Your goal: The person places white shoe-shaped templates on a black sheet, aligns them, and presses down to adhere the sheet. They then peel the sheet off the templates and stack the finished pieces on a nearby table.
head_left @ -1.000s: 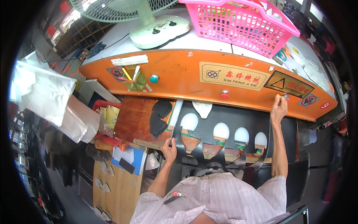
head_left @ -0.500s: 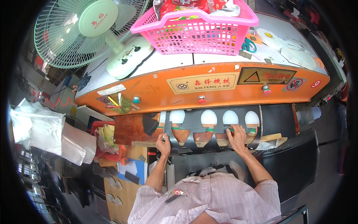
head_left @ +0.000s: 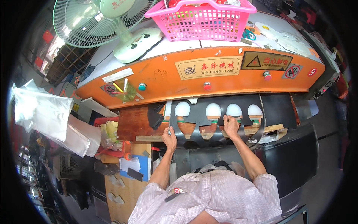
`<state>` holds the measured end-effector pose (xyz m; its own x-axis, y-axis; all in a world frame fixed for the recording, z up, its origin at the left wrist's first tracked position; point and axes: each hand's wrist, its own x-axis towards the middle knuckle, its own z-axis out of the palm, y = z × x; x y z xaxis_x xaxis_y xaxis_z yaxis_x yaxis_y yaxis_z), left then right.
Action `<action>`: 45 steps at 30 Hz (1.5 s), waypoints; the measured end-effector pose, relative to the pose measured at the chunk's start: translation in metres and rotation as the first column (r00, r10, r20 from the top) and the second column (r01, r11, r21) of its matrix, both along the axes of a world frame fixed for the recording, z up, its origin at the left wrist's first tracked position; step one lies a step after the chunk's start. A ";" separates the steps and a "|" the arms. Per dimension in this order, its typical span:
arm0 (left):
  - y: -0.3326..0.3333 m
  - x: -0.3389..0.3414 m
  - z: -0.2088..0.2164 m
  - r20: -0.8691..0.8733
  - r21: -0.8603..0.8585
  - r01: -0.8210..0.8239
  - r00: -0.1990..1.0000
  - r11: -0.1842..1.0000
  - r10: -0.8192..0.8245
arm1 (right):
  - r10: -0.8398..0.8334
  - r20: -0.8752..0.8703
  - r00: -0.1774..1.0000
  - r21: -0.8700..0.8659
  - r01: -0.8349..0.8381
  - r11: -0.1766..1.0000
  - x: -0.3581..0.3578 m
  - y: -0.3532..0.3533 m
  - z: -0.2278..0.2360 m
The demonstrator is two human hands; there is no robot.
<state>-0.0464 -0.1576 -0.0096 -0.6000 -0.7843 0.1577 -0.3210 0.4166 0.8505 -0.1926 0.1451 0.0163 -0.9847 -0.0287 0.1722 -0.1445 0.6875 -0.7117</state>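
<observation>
A black flexible sheet (head_left: pixel 197 116) with rounded cutouts stretches in front of me, its near edge bending toward me. White rounded pieces (head_left: pixel 213 110) show in a row at its cutouts. My left hand (head_left: pixel 169 139) is closed on the sheet's left end, thumb up. My right hand (head_left: pixel 231 126) has its fingers closed on a strip of the sheet between two cutouts, just below a white piece. Beneath the sheet runs a wooden board (head_left: pixel 149 137); greenish and brown edges show under the white pieces.
An orange machine front (head_left: pixel 160 82) with coloured buttons stands beyond the sheet. On its top are a pink basket (head_left: pixel 205 30) and a green fan (head_left: pixel 138 41). Clear plastic bags (head_left: pixel 44 112) hang at left; a phone (head_left: pixel 135 174) lies on a blue clipboard (head_left: pixel 145 163).
The view has tilted, so the machine sits higher. My right fingers, spread before, have closed on the sheet. The sheet has shifted toward me, and its near part bends more.
</observation>
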 end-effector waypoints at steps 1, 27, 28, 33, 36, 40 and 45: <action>0.000 0.010 -0.003 -0.054 0.020 0.029 0.998 0.999 -0.028 | 0.004 -0.020 1.000 0.008 -0.004 1.000 0.011 0.001 -0.003; 0.049 0.052 0.022 0.459 -0.322 0.533 0.811 0.782 -0.364 | 0.491 0.145 0.859 -0.492 -0.367 0.789 0.088 -0.090 0.033; 0.050 0.054 0.024 0.461 -0.303 0.534 0.807 0.789 -0.369 | 0.474 0.253 0.843 -0.573 -0.264 0.776 0.085 -0.074 0.041; 0.050 0.050 0.031 0.425 -0.241 0.512 0.820 0.825 -0.384 | 0.477 -0.035 0.878 -0.103 -0.478 0.872 0.063 -0.017 0.055; 0.050 0.053 0.037 0.283 -0.192 0.453 0.875 0.871 -0.393 | 0.502 -0.081 0.861 0.049 -0.499 0.865 0.063 -0.013 0.044; 0.066 0.089 0.050 0.099 -0.192 0.414 0.910 0.890 -0.403 | 0.482 -0.144 0.864 0.129 -0.467 0.875 0.063 -0.028 0.018; 0.102 0.129 0.032 -0.051 -0.142 0.361 0.927 0.921 -0.371 | 0.470 -0.188 0.862 0.108 -0.458 0.883 0.036 -0.035 0.006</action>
<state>0.0824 -0.0553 0.0221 -0.8239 -0.4820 0.2980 -0.0624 0.5998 0.7977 -0.1571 0.1098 0.0224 -0.7987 -0.4895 0.3498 -0.5933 0.5442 -0.5932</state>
